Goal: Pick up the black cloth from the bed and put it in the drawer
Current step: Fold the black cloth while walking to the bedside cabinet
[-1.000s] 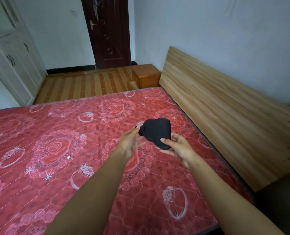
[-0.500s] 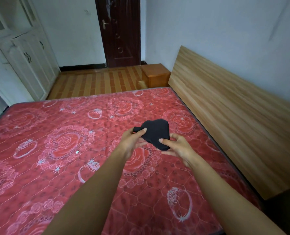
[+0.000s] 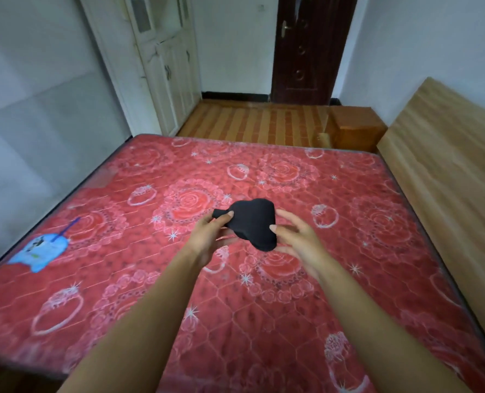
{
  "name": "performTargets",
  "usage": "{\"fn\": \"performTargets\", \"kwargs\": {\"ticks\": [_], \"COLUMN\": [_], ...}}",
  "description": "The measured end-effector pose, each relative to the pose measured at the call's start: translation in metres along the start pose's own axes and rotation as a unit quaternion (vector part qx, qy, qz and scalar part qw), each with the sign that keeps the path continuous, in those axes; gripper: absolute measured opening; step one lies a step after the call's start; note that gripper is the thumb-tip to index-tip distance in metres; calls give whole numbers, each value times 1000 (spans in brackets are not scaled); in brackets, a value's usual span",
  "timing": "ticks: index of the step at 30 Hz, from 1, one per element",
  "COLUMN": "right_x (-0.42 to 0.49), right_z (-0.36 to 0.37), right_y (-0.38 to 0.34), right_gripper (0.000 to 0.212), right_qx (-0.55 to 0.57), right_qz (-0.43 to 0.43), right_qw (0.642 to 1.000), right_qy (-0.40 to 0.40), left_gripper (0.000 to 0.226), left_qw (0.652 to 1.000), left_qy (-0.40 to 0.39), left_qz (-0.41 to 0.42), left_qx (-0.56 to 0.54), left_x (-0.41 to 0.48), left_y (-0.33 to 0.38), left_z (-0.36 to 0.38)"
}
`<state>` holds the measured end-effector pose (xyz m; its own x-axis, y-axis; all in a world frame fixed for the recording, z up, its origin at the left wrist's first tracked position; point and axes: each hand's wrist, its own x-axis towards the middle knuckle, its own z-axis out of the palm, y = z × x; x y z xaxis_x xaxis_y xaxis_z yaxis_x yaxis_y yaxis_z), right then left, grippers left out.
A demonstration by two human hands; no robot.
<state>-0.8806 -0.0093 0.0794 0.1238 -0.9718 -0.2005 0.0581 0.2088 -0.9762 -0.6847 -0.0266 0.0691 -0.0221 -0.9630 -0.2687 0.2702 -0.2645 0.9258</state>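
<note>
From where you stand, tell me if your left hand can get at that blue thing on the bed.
Probably not: the left hand is holding the black cloth, and the blue item lies far off at the bed's left edge.

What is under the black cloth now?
Under the black cloth, held up by the left hand and right hand, lies the red mattress with its rose pattern. The part directly below and the fingers behind the cloth are covered.

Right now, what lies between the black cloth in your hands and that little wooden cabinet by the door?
In the head view, only bare red mattress stretches from the black cloth to the bed's far edge; the wooden cabinet stands just beyond it.
</note>
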Motion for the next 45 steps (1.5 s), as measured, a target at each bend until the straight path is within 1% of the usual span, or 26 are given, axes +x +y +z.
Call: {"fn": "performTargets", "kwargs": {"ticks": [4, 7, 10, 15, 17, 19, 21, 24, 30, 33, 38, 45], "right_x": [17, 28, 34, 40, 41, 42, 43, 45, 51, 54, 54, 46], "right_z": [58, 111, 166, 236, 256, 270, 282, 298, 322, 333, 358, 405], "right_y": [1, 3, 11, 26, 33, 38, 41, 41, 38, 38, 43, 56], "right_gripper": [47, 49, 49, 48, 44, 38, 34, 35, 34, 35, 36, 36], "right_qx": [-2, -10, -14, -20, -25, -41, -54, -69, -87, -94, -101, -94], "right_qz": [3, 4, 6, 28, 36, 38, 37, 43, 50, 49, 58, 67], "right_qw": [998, 994, 988, 981, 978, 975, 970, 963, 951, 943, 928, 903], "right_qy": [-67, -112, -152, -192, -204, -216, -232, -257, -292, -317, -355, -414], "left_gripper": [11, 7, 16, 21, 18, 11, 15, 24, 19, 13, 22, 20], "left_qw": [998, 995, 988, 978, 974, 968, 962, 954, 936, 926, 909, 879], "left_qy": [54, 94, 146, 202, 223, 245, 265, 288, 336, 361, 398, 457], "left_qz": [20, 35, 37, 25, 19, 18, 19, 21, 39, 46, 49, 61], "left_qx": [-16, -28, -28, -37, -38, -50, -63, -75, -93, -101, -117, -123], "left_x": [-18, -35, -51, -76, -83, -89, -96, -104, -109, -114, -129, -158], "left_y": [14, 24, 32, 33, 31, 30, 27, 24, 25, 25, 21, 14], "left_z": [-60, -107, -156, -220, -238, -252, -263, -279, -291, -297, -310, -343]}}
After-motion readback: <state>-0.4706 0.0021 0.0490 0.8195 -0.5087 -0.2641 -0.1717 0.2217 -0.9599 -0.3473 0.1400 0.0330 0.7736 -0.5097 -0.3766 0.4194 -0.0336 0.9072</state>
